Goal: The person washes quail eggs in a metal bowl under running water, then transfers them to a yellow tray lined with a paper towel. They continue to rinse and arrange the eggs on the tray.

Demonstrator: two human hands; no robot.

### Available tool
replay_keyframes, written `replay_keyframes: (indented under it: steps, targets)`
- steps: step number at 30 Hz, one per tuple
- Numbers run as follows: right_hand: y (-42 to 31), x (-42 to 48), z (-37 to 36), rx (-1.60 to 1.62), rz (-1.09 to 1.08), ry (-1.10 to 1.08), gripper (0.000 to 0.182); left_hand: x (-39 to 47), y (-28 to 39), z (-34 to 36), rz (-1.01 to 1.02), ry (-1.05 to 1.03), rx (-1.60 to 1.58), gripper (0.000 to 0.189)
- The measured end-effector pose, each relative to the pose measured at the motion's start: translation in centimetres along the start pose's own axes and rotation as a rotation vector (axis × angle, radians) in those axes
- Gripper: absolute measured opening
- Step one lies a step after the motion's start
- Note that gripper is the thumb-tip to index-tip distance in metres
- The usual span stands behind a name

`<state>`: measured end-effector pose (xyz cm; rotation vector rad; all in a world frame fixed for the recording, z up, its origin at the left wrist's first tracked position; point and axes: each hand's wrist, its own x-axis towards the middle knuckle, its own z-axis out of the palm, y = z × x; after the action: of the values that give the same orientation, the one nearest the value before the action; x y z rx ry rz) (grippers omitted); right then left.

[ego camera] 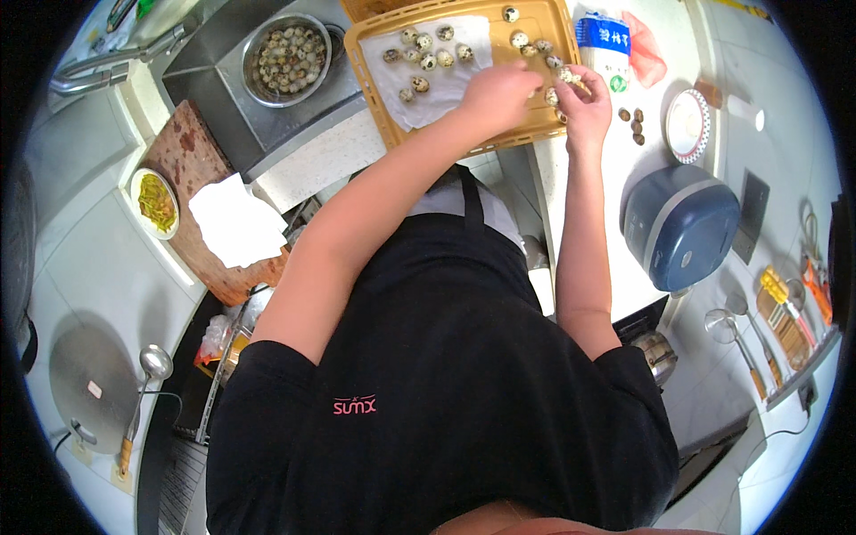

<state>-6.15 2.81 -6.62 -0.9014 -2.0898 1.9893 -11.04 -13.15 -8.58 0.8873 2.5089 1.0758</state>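
Several speckled quail eggs [428, 61] rest on a white paper towel [468, 33] in a gold-coloured tray [369, 93]. More eggs [519, 40] lie on the tray's bare right side. Over this right side is my left hand [501, 97], its fingers slightly blurred; whether they hold anything is hidden. My right hand [590, 100] is at the tray's right edge, thumb and fingers pinching a quail egg [566, 74]. Other eggs sit close by my right fingers, partly covered by them.
Left of the tray, a metal bowl [249, 77] of quail eggs stands in the sink [234, 100]. A cutting board [190, 144] bears white paper [235, 221]. To the right are a blue-and-white packet [604, 43], several small brown items [637, 126], a plate [687, 127] and a blue appliance [689, 227].
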Motion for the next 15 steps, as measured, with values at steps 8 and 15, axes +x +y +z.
replay_keyframes:
  steps: [8,15]
  targets:
    - [4.2,-2.0,9.2,-0.006,0.142,-0.284,0.032,-6.8,-5.1,-6.0,-0.152,0.09,0.099,0.026]
    - [6.2,-4.3,12.7,-0.413,-0.27,-0.126,0.036,-10.3,-7.6,-5.9,-0.137,0.227,0.055,0.031]
